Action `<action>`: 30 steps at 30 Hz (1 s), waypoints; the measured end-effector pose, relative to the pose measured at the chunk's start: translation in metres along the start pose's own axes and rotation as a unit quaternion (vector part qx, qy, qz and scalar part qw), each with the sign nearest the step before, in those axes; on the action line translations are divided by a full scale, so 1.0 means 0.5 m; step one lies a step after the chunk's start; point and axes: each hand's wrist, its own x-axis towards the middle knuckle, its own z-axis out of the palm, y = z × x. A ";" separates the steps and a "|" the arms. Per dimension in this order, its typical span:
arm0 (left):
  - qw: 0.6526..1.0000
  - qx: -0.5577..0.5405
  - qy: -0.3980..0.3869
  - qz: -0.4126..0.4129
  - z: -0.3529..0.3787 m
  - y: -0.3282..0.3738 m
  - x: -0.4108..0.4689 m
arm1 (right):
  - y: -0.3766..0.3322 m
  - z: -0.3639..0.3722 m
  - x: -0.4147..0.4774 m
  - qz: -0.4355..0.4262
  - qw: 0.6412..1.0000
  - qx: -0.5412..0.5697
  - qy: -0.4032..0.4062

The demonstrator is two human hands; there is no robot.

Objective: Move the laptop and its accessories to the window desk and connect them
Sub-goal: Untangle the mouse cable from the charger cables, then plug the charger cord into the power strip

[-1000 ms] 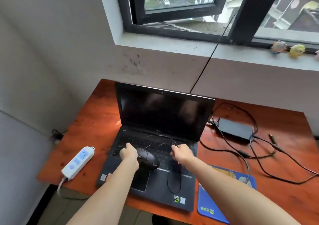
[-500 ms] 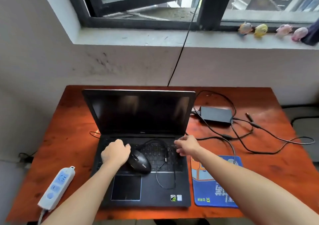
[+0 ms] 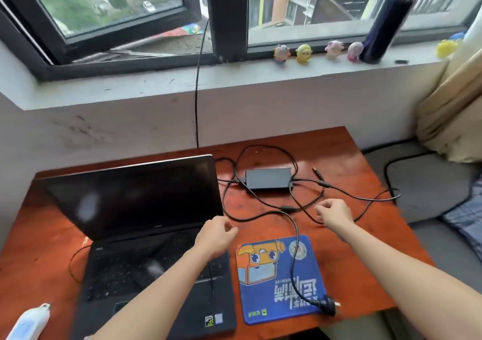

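The black laptop stands open on the red-brown window desk, screen dark. A blurred dark mouse lies on its keyboard, and its thin cable loops off the left side. The black power adapter sits behind tangled charger cables. The wall plug rests on the corner of the blue mouse pad. My left hand hovers at the keyboard's right edge, fingers loosely curled and holding nothing. My right hand hangs over the cables, curled and not holding anything.
A white power strip lies at the desk's front left corner. A loose barrel connector lies right of the adapter. On the window sill stand small toy figures and a dark bottle. Right of the desk is a grey seat.
The view has swung right. My left hand has come off the mouse and moved to the keyboard's right edge. My right hand has left the keyboard and moved right, over the charger cables.
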 end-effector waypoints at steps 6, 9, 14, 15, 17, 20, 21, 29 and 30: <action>0.944 -0.285 -0.016 -0.164 0.082 0.087 0.056 | 0.012 -0.024 0.078 -0.089 0.984 -0.102 -0.118; 0.918 -0.339 0.026 -0.204 0.104 0.121 0.111 | 0.010 -0.005 0.099 -0.118 0.956 -0.123 -0.240; 0.819 -0.503 0.071 -0.267 0.144 0.164 0.197 | 0.021 -0.050 0.117 -0.126 0.939 0.016 -0.320; 0.795 -0.538 0.061 -0.274 0.151 0.174 0.212 | 0.017 -0.072 0.130 -0.126 0.940 0.046 -0.313; 0.749 -0.602 0.043 -0.272 0.152 0.205 0.230 | 0.008 -0.122 0.170 -0.113 0.948 0.112 -0.276; 0.730 -0.639 0.075 -0.230 0.128 0.243 0.236 | -0.006 -0.179 0.236 -0.055 0.965 0.193 -0.169; 0.744 -0.624 0.104 -0.215 0.116 0.258 0.238 | -0.009 -0.197 0.265 -0.032 0.970 0.203 -0.132; 0.831 -0.527 0.176 -0.017 -0.073 0.378 0.177 | -0.007 -0.249 0.364 -0.039 0.994 0.099 -0.018; 0.846 -0.501 0.184 -0.001 -0.097 0.384 0.162 | -0.014 -0.242 0.357 -0.064 0.997 0.045 -0.027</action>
